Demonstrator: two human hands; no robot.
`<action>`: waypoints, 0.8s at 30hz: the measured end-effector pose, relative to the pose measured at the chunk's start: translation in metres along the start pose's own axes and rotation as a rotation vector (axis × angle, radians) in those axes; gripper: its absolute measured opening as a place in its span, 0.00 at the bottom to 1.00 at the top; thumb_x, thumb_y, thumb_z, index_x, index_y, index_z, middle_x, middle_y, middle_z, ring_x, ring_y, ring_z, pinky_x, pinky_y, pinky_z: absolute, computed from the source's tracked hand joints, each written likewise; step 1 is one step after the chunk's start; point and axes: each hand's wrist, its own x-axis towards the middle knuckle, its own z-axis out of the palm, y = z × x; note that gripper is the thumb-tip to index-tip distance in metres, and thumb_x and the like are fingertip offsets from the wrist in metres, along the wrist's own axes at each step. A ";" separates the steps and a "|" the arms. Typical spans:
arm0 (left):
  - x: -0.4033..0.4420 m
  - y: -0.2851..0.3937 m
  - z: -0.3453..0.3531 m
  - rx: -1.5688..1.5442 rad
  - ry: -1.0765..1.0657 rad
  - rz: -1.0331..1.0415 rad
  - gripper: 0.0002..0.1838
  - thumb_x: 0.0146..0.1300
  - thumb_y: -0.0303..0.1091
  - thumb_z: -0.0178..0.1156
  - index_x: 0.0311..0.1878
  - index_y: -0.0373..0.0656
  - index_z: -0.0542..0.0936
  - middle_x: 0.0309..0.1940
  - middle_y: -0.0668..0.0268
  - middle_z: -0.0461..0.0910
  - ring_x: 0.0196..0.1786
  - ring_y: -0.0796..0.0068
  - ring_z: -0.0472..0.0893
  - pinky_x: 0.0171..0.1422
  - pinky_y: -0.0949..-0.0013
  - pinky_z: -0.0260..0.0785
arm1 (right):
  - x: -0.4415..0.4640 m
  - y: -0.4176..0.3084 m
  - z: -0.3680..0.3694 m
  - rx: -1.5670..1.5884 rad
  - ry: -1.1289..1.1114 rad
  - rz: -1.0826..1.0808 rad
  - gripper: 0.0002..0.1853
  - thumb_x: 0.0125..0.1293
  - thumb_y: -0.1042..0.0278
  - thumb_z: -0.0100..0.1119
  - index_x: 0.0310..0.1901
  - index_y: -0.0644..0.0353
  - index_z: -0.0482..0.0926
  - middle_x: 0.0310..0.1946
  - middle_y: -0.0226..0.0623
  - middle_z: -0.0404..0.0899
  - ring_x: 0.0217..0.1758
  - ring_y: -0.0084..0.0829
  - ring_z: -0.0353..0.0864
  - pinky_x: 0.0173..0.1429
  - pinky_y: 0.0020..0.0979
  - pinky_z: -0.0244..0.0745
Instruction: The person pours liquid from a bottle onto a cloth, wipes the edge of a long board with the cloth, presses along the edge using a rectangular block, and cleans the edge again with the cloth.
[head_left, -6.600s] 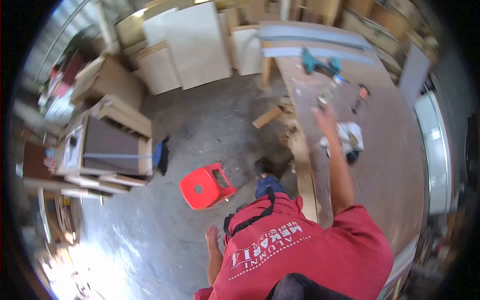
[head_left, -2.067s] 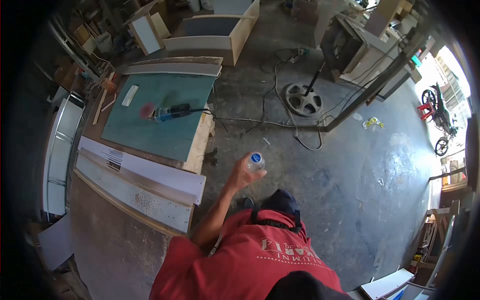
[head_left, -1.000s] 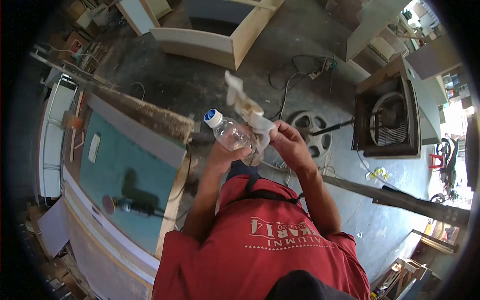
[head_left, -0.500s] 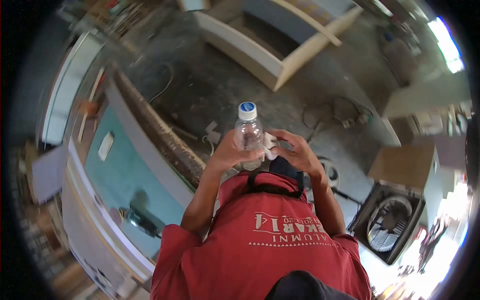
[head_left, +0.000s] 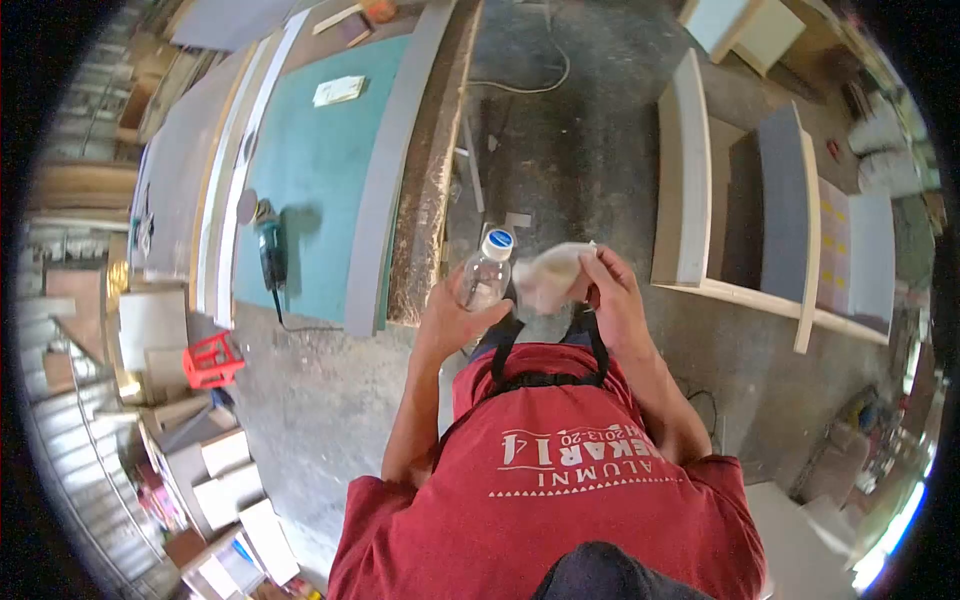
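Observation:
A clear plastic bottle (head_left: 484, 277) with a white cap and blue top stands nearly upright in front of my body. My left hand (head_left: 447, 318) is wrapped around its lower part. Just right of the bottle, a whitish cloth (head_left: 552, 276) hangs unfolded and a little blurred. The fingers of my right hand (head_left: 614, 290) pinch the cloth at its upper right edge. What is in the bottle, if anything, I cannot make out.
Ahead on the left, a green-topped workbench (head_left: 325, 150) bears a power tool (head_left: 271, 245) with a cord and some white papers (head_left: 339, 91). An open wooden cabinet frame (head_left: 694, 180) lies on the right. A red plastic stool or crate (head_left: 212, 360) stands at left.
The view has swung to the right, bringing the workbench more upright. The cloth, bunched beside the bottle before, is now spread out as my right hand has moved slightly away from the bottle.

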 end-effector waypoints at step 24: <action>-0.053 0.003 -0.129 0.779 0.033 -0.194 0.41 0.44 0.51 0.82 0.62 0.42 0.84 0.40 0.49 0.89 0.48 0.48 0.89 0.53 0.51 0.79 | 0.045 0.055 0.115 0.215 -0.337 0.322 0.18 0.83 0.58 0.55 0.61 0.62 0.82 0.51 0.33 0.86 0.47 0.28 0.86 0.57 0.37 0.85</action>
